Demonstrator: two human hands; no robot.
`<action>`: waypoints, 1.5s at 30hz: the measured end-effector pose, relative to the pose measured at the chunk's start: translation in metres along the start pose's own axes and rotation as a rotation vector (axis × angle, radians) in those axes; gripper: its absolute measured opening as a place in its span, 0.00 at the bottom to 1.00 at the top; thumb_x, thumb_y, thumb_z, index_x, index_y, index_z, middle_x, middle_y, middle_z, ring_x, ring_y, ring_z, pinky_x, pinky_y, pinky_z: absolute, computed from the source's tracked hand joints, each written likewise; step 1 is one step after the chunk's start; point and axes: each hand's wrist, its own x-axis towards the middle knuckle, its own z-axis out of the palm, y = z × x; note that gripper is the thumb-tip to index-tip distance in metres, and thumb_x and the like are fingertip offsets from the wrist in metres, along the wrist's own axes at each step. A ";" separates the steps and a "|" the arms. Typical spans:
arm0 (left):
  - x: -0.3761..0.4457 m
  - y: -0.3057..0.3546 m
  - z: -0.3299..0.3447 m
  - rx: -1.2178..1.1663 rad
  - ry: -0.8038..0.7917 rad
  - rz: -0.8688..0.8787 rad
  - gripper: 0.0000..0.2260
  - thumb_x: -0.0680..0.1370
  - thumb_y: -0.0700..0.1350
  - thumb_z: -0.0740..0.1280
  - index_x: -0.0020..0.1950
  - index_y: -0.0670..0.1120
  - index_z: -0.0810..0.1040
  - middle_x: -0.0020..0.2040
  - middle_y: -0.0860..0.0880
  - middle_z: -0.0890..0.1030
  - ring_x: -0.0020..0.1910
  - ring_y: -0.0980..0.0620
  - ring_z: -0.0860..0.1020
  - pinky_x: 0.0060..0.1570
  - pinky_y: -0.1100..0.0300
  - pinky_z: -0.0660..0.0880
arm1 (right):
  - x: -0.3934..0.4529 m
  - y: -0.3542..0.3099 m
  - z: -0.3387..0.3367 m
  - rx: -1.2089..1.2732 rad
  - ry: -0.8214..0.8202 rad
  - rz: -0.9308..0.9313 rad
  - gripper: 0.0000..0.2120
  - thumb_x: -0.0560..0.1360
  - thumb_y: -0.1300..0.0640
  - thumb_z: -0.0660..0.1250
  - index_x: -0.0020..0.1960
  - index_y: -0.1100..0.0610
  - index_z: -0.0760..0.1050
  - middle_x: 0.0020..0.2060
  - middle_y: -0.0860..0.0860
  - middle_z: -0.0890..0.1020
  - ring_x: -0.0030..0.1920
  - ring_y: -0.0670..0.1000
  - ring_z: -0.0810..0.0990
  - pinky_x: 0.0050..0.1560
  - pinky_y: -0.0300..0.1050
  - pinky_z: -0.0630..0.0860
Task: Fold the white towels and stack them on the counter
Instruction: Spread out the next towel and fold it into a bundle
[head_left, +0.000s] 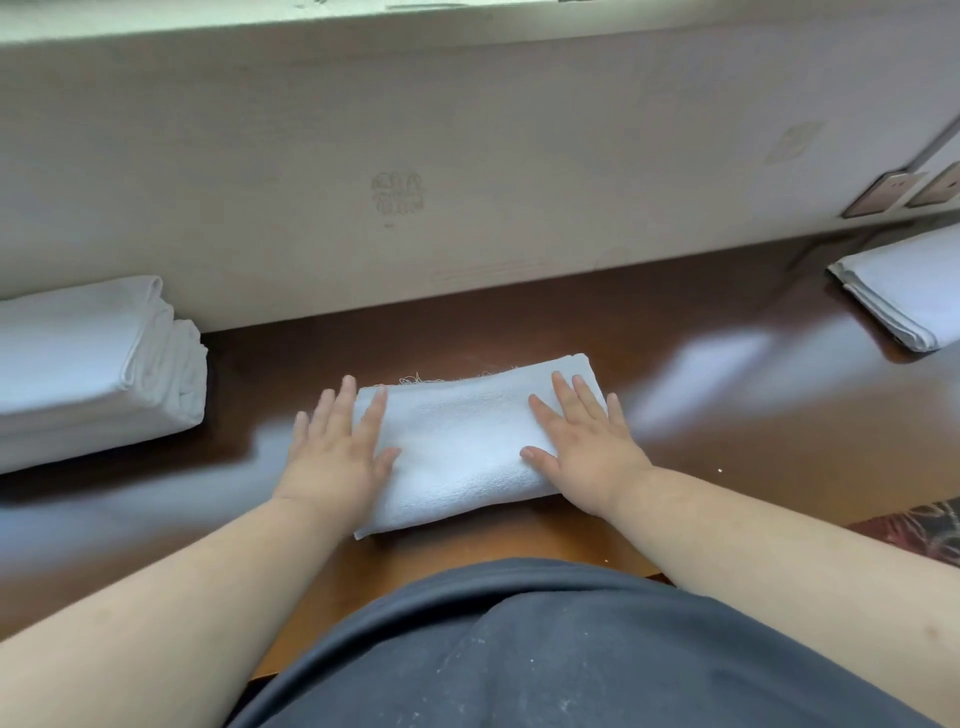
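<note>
**Both palms flat on the folded towel**

While I watched the head view from my station, both hands lay flat on the folded towel (462, 447) in the middle of the counter (701, 374). The left hand (337, 452) sat on the towel's left end with fingers straight and spread — the index finger and thumb rested on the cloth, the outer fingers overhung its edge above the wood. The right hand (582, 441) pressed on the right end, fingers also straight and fanned, thumb pointing inward across the fabric. Neither hand curled round or pinched anything; both were simply laid palm-down. The forearms reached in from the lower corners, bare, over a grey garment (545, 649) at the near edge.

The towel lay as a thick oblong, slightly skewed, with a frayed edge showing along its far side. To the left, against the pale wall (415, 130), stood a stack of folded towels (93, 369), apart from the left hand. At the far right lay another folded white pile (904, 291) — well apart from the right hand. Above it, two wall plates (883, 195) were set into the wall. A patterned surface (930, 525) showed beyond the counter's right edge.
</note>
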 end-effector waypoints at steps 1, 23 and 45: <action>-0.007 0.003 0.004 0.056 0.048 0.150 0.30 0.80 0.62 0.44 0.76 0.57 0.31 0.79 0.46 0.34 0.78 0.44 0.39 0.74 0.46 0.39 | -0.003 0.002 0.001 0.015 -0.027 0.025 0.41 0.71 0.26 0.35 0.80 0.42 0.42 0.80 0.47 0.37 0.78 0.50 0.33 0.75 0.63 0.39; -0.009 0.006 0.021 -1.415 -0.465 -0.854 0.21 0.72 0.57 0.73 0.58 0.45 0.79 0.46 0.46 0.86 0.44 0.45 0.84 0.55 0.48 0.78 | -0.019 0.036 -0.022 1.523 -0.225 0.792 0.13 0.74 0.53 0.71 0.55 0.59 0.79 0.37 0.52 0.87 0.36 0.54 0.86 0.38 0.46 0.81; -0.079 -0.046 -0.206 -1.582 0.140 -0.448 0.15 0.78 0.50 0.67 0.62 0.47 0.76 0.50 0.43 0.84 0.41 0.44 0.82 0.40 0.54 0.77 | -0.056 -0.022 -0.232 1.634 0.114 0.205 0.22 0.81 0.49 0.64 0.73 0.48 0.65 0.59 0.54 0.82 0.49 0.56 0.84 0.37 0.49 0.80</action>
